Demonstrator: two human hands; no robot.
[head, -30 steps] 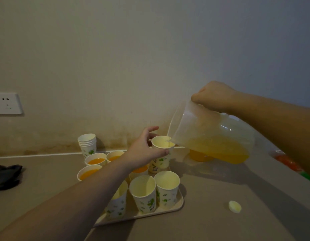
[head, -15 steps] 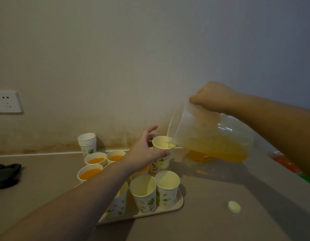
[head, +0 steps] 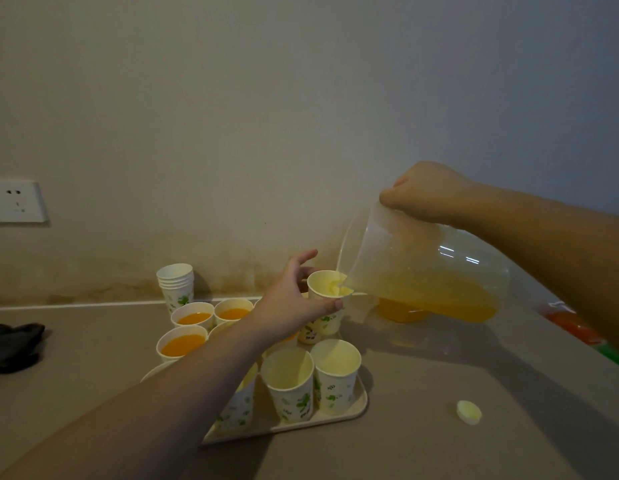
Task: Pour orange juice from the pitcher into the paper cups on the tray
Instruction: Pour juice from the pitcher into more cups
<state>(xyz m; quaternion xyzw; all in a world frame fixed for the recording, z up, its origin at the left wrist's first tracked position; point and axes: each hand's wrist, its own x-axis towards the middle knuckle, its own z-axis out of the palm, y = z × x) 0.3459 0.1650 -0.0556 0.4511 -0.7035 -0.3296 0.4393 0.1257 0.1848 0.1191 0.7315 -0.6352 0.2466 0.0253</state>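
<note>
My right hand [head: 426, 192] grips the top of a clear plastic pitcher [head: 422, 268], tilted left with orange juice pooled in its lower side. Its spout rests at the rim of a white paper cup [head: 327, 289], and juice reaches the lip. My left hand [head: 294, 304] holds that cup, lifted above the tray [head: 349, 412]. On the tray stand several leaf-printed paper cups: three at the back left hold juice [head: 183, 344], two at the front right [head: 289, 379] look empty. My left forearm hides some of the cups.
A stack of spare paper cups [head: 176, 284] stands by the wall behind the tray. A small pale cap [head: 469, 412] lies on the counter at right. A dark cloth [head: 13, 344] lies at far left, orange and green packaging [head: 585, 334] at far right, a wall socket [head: 15, 202] above.
The pitcher has tipped a little further, and the juice has crept up to the spout at the cup's rim. Both hands have stayed nearly in place.
</note>
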